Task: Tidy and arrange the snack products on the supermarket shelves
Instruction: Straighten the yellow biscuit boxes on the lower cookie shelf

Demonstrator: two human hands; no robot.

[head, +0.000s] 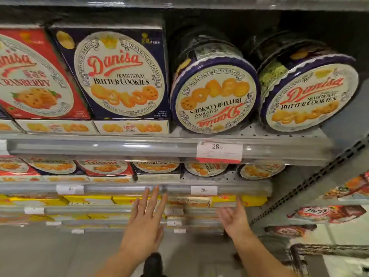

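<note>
We are facing grey shelves (pixel 159 145) crowded with cookie tins (pixel 214 96) and boxes (pixel 119 72), our left hand (pixel 144 222) and right hand (pixel 233 218) spreading wide, holding nothing, below them.

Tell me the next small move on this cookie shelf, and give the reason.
Probably raise both hands to the upside-down round tin and turn it until its label reads upright. Its Danisa lettering is inverted, while the tilted tin beside it and the blue butter cookie box read the right way up. The left hand and right hand are both open and hold nothing.
</note>
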